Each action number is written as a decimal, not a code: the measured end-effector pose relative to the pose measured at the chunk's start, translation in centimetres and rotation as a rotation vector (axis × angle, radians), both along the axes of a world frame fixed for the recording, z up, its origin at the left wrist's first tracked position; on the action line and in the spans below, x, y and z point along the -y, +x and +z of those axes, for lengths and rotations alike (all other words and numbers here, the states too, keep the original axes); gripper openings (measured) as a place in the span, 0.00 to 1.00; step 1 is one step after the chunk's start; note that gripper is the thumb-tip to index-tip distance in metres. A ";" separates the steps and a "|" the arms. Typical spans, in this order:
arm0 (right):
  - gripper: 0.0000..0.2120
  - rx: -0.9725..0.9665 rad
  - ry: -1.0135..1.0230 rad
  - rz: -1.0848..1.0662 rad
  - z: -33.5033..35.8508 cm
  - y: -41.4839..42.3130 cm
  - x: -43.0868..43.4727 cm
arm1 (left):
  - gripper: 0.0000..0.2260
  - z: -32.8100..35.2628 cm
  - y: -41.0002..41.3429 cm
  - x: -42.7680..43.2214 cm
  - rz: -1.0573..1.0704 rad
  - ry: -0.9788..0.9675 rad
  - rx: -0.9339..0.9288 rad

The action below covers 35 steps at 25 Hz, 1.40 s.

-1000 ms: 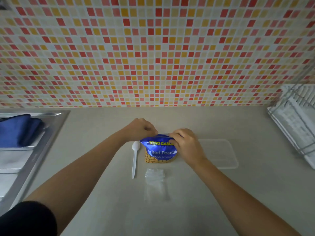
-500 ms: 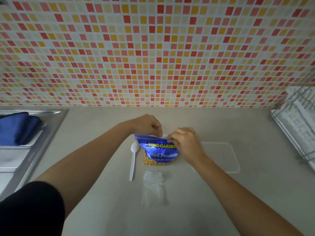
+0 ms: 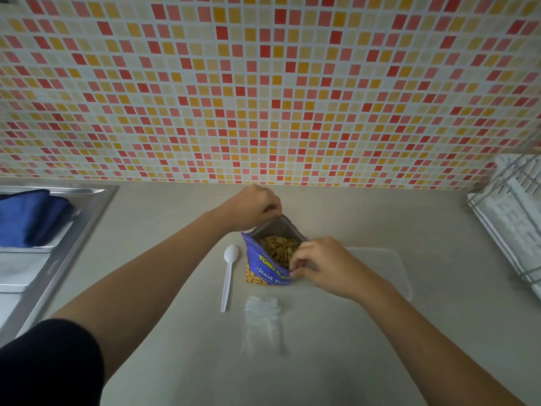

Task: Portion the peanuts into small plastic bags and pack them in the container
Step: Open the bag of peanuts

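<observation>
- A half second before, the peanut bag was closed at its top; now its mouth stood pulled wide and the peanuts inside showed.
- The left hand pinched the far lip of the bag, and the right hand pinched the near lip.
- I judged that opening was done and scooping could begin.
- The bag stood on the tabletop, a glossy blue foil with a grey lining.
- Just left of it lay a white plastic spoon, smooth and thin.
- Near it lay the small plastic bags, clear and flat, still unfilled.
- At the right lay the container, a clear, shallow rectangle with rounded corners.
</observation>
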State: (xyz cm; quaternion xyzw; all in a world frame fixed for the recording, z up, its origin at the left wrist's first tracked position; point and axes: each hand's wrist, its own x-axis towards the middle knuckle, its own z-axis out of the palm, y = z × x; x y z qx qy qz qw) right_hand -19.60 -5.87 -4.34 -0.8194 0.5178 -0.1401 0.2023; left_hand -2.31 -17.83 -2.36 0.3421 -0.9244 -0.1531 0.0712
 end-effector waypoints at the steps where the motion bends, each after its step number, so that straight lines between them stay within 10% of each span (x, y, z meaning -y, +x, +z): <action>1: 0.02 0.011 0.027 0.008 0.1 -0.1 -0.4 | 0.09 -0.1 -0.1 -0.3 -0.015 -0.030 -0.027; 6: 0.07 0.237 -0.031 -0.340 -0.4 -0.6 -0.8 | 0.07 0.2 0.8 -2.1 0.031 0.103 -0.115; 16: 0.36 0.241 0.208 -0.368 -0.5 -0.6 -0.8 | 0.24 0.0 2.5 -4.7 0.238 0.261 0.022; 35: 0.26 0.242 0.058 -0.357 -0.7 -0.4 -1.7 | 0.14 -2.1 3.5 -6.5 0.280 0.136 -0.237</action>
